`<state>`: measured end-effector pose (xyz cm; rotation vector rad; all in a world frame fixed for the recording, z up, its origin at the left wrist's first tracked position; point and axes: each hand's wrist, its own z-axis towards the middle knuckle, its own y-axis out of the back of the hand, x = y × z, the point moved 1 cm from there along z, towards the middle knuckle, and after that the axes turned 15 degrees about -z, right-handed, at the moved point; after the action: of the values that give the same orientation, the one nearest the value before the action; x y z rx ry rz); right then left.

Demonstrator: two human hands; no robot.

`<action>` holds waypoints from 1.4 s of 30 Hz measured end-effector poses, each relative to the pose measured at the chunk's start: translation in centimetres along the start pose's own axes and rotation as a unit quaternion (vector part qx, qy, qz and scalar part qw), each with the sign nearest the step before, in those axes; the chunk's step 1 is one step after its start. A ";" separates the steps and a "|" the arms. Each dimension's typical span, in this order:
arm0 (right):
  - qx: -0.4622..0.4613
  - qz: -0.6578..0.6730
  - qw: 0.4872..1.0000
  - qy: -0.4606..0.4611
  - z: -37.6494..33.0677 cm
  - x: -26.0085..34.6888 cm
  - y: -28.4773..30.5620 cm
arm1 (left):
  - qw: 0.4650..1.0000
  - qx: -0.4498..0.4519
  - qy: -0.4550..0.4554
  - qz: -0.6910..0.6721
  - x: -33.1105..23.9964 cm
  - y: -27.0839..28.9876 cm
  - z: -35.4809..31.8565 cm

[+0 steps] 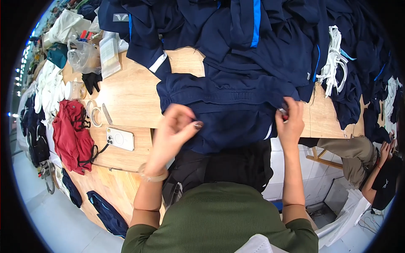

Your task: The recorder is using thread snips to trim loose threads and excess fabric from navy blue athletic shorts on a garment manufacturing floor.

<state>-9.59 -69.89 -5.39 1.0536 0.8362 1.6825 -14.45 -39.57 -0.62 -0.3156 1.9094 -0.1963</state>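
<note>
A navy garment with a gathered waistband lies across the table's near edge and hangs toward my lap. My left hand is over its left side, slightly blurred, with curled fingers and the thumb apart; nothing shows between them. At the garment's right end, my right hand closes around a small red and dark tool. Most of that tool is hidden by the fingers, so its kind is unclear. A short white strip shows on the garment's lower right edge, near my right wrist.
More navy garments with blue stripes heap beyond. White straps lie at right. On the left are a white phone, tape rolls, a red garment and a plastic bag. Another person sits at far right.
</note>
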 end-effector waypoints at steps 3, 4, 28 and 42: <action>0.001 -0.046 0.998 0.049 1.1 2.5 -0.7 | 0.963 0.134 0.158 -0.174 3.0 -3.4 0.5; 0.006 -0.041 0.998 0.047 1.5 2.6 -0.9 | 0.942 0.137 0.196 -0.236 4.2 -4.5 1.2; 0.127 0.264 0.952 0.091 7.4 5.7 6.9 | 0.910 0.000 -0.006 -0.415 -0.1 -7.7 3.0; 0.084 0.238 0.941 0.227 9.7 7.3 6.3 | 0.927 -0.036 0.030 -0.373 -1.5 -7.5 2.4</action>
<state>-4.21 -64.42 5.94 1.0539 1.0934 2.3558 -10.76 -46.20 2.04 -1.0941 1.7748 -0.6450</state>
